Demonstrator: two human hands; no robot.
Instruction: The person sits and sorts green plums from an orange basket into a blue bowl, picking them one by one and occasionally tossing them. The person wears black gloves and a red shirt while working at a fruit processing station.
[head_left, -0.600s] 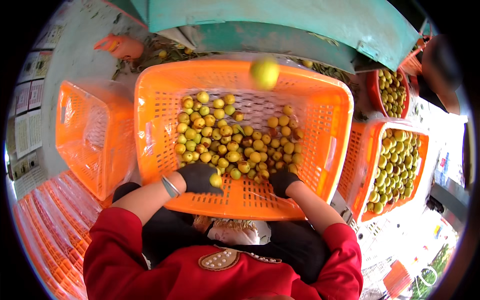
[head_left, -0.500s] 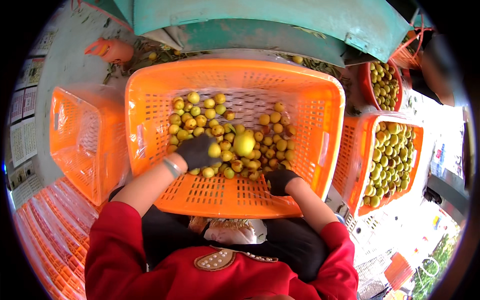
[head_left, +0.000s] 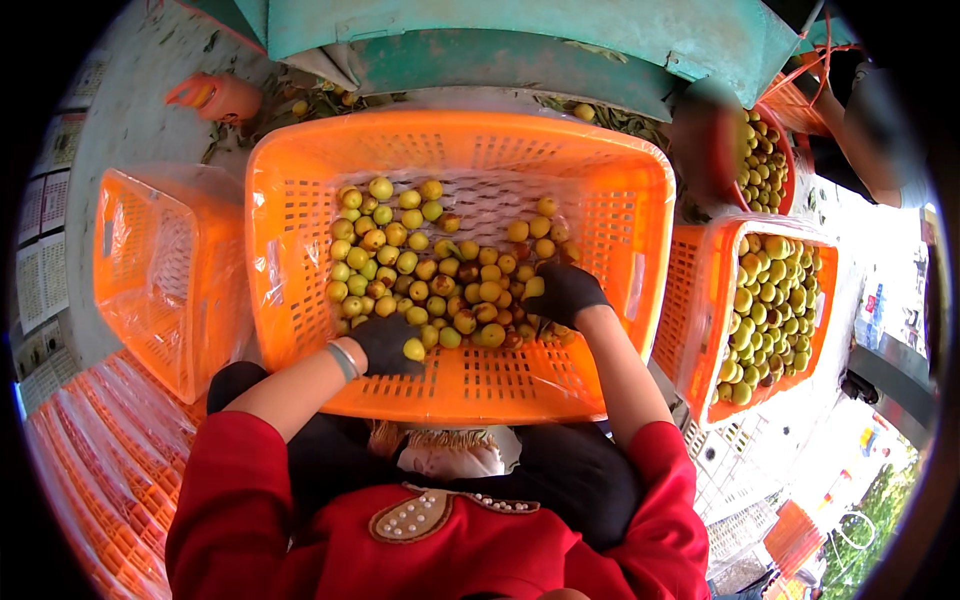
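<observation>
Yellow-green fruit [head_left: 489, 291] heaped in our big orange crate [head_left: 450, 130]

The crate stands right before our lap, probably so both arms can reach in without stretching. Its clear plastic liner [head_left: 268, 262] seems meant to shield the fruit from the slotted walls. Our black-gloved left hand [head_left: 385, 345] grips one fruit [head_left: 414, 349] near the fingertips, by the near edge of the heap. Our right hand [head_left: 566, 293] reaches over its right side, fingers curled; a fruit shows beside them, but we cannot tell whether they grip it.

Grey floor [head_left: 120, 200] surrounds us, leaf-strewn near the teal metal panel [head_left: 500, 65]. A smaller lined crate [head_left: 215, 300] stands to our left; a fruit-filled crate [head_left: 683, 280] and a red tub [head_left: 790, 190] stand to our right.
</observation>
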